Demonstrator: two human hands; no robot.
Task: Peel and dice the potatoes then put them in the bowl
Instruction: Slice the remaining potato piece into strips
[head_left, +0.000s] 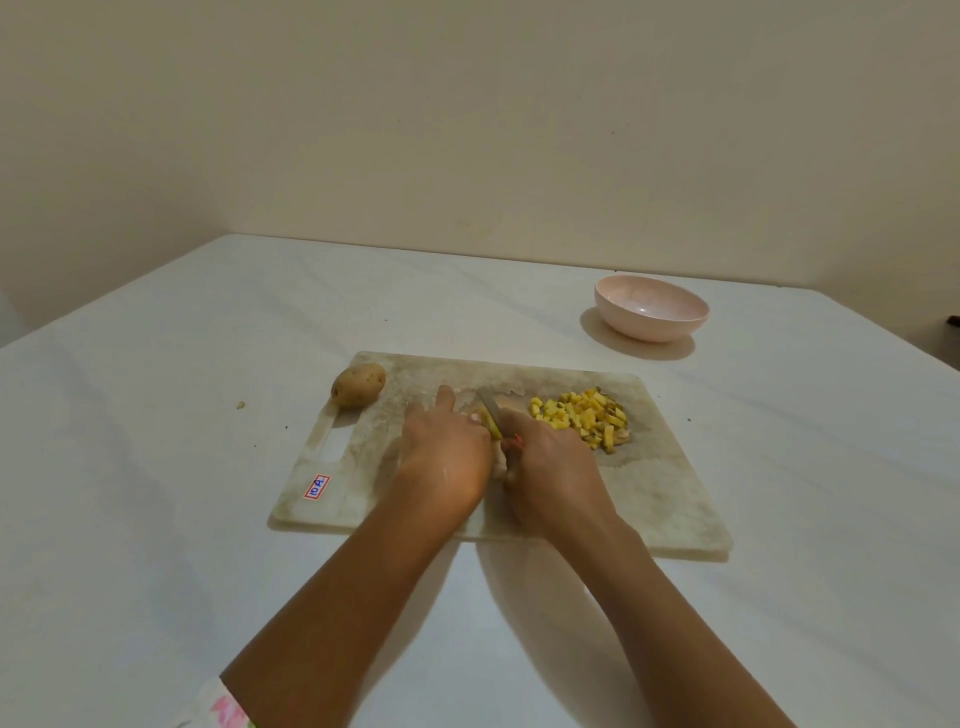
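Both hands are down at the middle of the cutting board (571, 501), forearms reaching in from the near edge and meeting almost knuckle to knuckle. The right hand (550, 467) is wrapped tight round the handle of the knife (491, 408), its slim grey blade angled away and to the left, edge down on a yellow potato piece (494, 425). The left hand (447, 452) lies palm down just beside the blade, index finger stretched straight ahead on the board. Its other fingers bend down at the piece, but the back of the hand hides whether they pinch it or only press. To the right of the knife sits the diced potato (582, 415), a loose heap of small bright-yellow cubes on a wet patch. The board is a pale, stained rectangle with rounded corners, a slot handle at its left end and a red-and-blue sticker (317, 487) near the front corner. A whole potato (358, 384), brown-skinned and speckled, rests on the board's far left corner. Well beyond, to the right, stands the bowl (652, 309), pale pink and glossy, on the white tablecloth (156, 467). A floral sleeve (228, 706) shows at the bottom.
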